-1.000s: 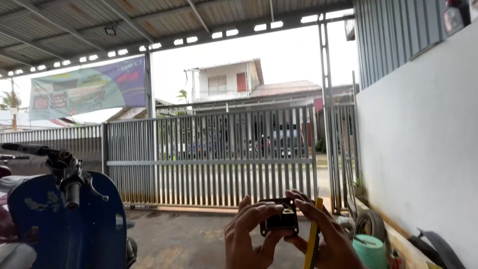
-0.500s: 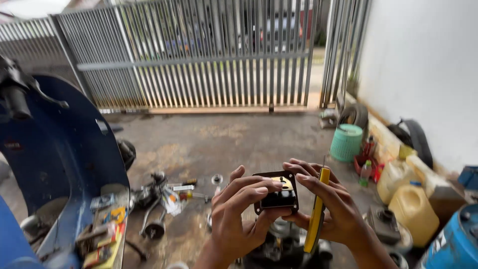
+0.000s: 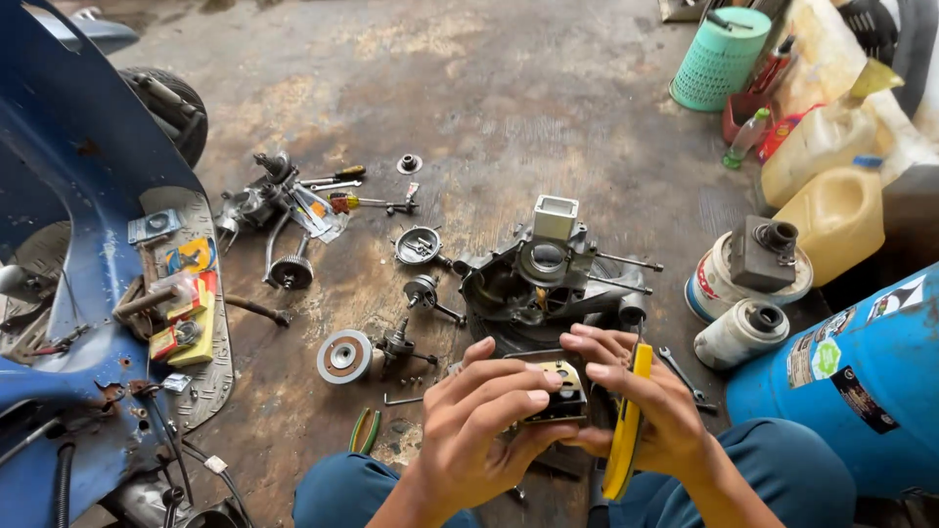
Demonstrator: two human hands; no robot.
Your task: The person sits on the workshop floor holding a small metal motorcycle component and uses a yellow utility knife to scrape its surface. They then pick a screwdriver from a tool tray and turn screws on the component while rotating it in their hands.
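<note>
My left hand (image 3: 484,420) and my right hand (image 3: 646,406) together hold a small black engine part with a brass-coloured face (image 3: 559,389) over my lap. A yellow-handled screwdriver (image 3: 626,440) is also gripped in my right hand, its handle pointing down. Just beyond my hands an engine casing (image 3: 543,279) sits on the concrete floor, with long studs sticking out to the right. A small spanner (image 3: 680,370) lies beside my right hand.
A blue scooter body (image 3: 68,215) fills the left, small boxes on its footboard. Loose parts and screwdrivers (image 3: 342,200) lie scattered on the floor, with a round pulley (image 3: 344,356) and green pliers (image 3: 364,430). Right: blue drum (image 3: 841,372), yellow jugs (image 3: 836,215), green basket (image 3: 719,59).
The camera has tilted down from the metal gate to the floor. My hands keep the same hold on the part and the screwdriver.
</note>
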